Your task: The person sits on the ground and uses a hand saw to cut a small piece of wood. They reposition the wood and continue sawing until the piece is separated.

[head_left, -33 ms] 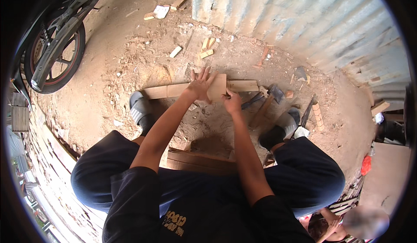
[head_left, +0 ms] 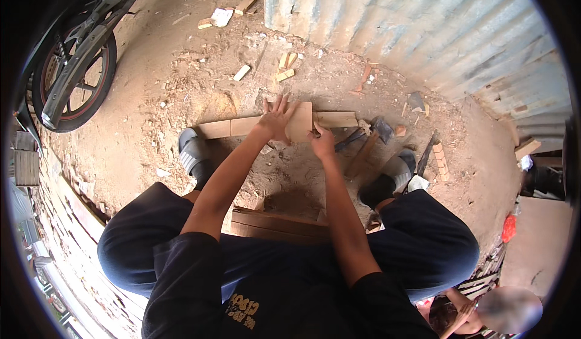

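My left hand (head_left: 275, 121) lies with spread fingers on a flat, light wooden board (head_left: 301, 112), pressing over it. The board rests across a longer pale plank (head_left: 212, 128), which runs sideways between my feet. At the board's right edge, my right hand (head_left: 321, 139) has its fingers curled; whatever is between them is too small or hidden to make out. Just right of that hand lie a hatchet-like tool with a dark head (head_left: 382, 130) and a wooden handle (head_left: 363, 157), beside a dark elongated object (head_left: 347, 142). Stacked dark boards (head_left: 278, 224) show below, between my legs.
A motorbike wheel (head_left: 75, 78) stands upper left, a corrugated metal wall (head_left: 411, 30) upper right. Scattered offcuts (head_left: 284, 74) and debris lie on the dirt ground. A wood strip (head_left: 440, 160) lies beside my right sandal (head_left: 399, 166). A person (head_left: 460, 315) is at the lower right.
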Demonstrator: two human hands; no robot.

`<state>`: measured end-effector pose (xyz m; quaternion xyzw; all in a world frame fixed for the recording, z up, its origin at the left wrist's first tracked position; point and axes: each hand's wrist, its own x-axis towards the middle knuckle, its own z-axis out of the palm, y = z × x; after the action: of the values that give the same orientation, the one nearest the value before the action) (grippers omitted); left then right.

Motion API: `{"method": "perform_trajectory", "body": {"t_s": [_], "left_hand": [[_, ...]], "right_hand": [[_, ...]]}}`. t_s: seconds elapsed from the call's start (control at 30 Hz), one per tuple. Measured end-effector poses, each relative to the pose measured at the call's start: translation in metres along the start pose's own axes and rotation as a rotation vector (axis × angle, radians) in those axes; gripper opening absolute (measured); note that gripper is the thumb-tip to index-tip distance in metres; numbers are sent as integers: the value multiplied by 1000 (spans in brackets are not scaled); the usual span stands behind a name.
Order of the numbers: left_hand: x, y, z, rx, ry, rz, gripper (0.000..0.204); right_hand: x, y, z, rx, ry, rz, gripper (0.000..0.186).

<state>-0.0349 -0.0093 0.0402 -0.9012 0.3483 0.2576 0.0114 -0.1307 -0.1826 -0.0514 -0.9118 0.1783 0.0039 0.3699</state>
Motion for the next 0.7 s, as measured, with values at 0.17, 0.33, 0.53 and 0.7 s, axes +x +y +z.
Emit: {"method": "perform_trajectory", "body": {"t_s": [0.17,0.33,0.53,0.7], "left_hand": [[-3,-4,6,-23,31,-120,131],[-3,2,8,-17,67,-114,131],[5,6,20,15,49,-117,131],[9,9,18,-31,43,-134,132]], "right_hand": [[-3,-10,-27,503,-119,532,47],[-5,1,-95,434,-315,567,34],[72,-57,-319,-474,-272,-59,27],[38,-132,-503,-755,266,-343,32]]}}
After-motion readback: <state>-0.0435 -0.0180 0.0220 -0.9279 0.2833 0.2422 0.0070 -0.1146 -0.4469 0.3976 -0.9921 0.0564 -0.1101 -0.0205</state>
